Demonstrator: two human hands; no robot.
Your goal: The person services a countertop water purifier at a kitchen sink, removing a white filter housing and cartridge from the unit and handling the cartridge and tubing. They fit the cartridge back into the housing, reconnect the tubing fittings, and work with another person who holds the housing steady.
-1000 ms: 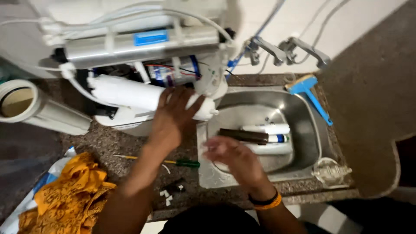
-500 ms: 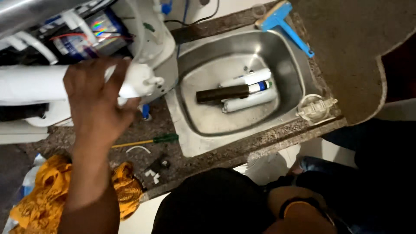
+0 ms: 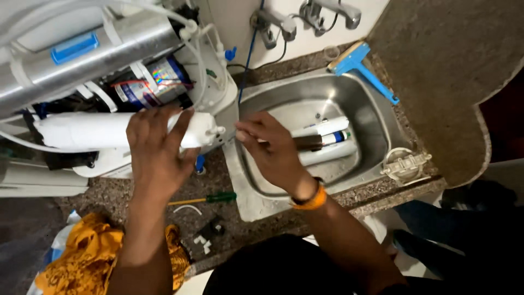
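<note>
Our left hand (image 3: 155, 145) lies flat, fingers spread, over the white filter cartridge (image 3: 109, 131) in the opened purifier (image 3: 109, 71); nothing clenched. Our right hand (image 3: 273, 147) hovers half-curled, empty, above the sink (image 3: 376, 109), where used cartridges (image 3: 327, 143) lie. Tubing looks unfinished.

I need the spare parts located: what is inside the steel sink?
In the steel sink lie white filter cartridges and a dark brown one, side by side. The right hand covers their left ends, so their full number is unclear.
</note>
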